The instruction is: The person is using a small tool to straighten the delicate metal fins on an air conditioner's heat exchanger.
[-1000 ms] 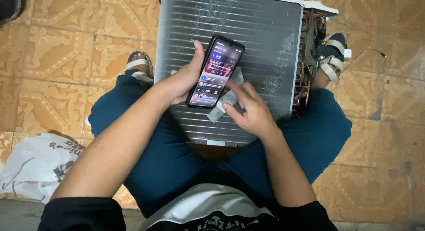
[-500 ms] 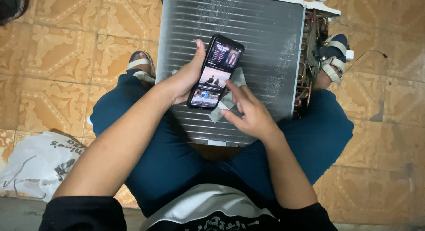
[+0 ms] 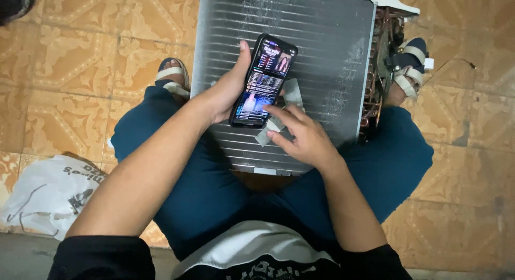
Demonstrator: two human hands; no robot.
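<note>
My left hand (image 3: pixel 228 95) grips the phone (image 3: pixel 263 80) from its left edge, thumb up along the side, screen lit and tilted toward me — it hangs just above the coil (image 3: pixel 322 54) propped between my knees. My right hand (image 3: pixel 300 137) is loosely open, holding nothing I can see, index fingertip touching the lower screen. A grey strip (image 3: pixel 292 92) pokes out from under the phone. A white bag (image 3: pixel 48 191) lies on the floor (image 3: pixel 70 70), well off to my left.
</note>
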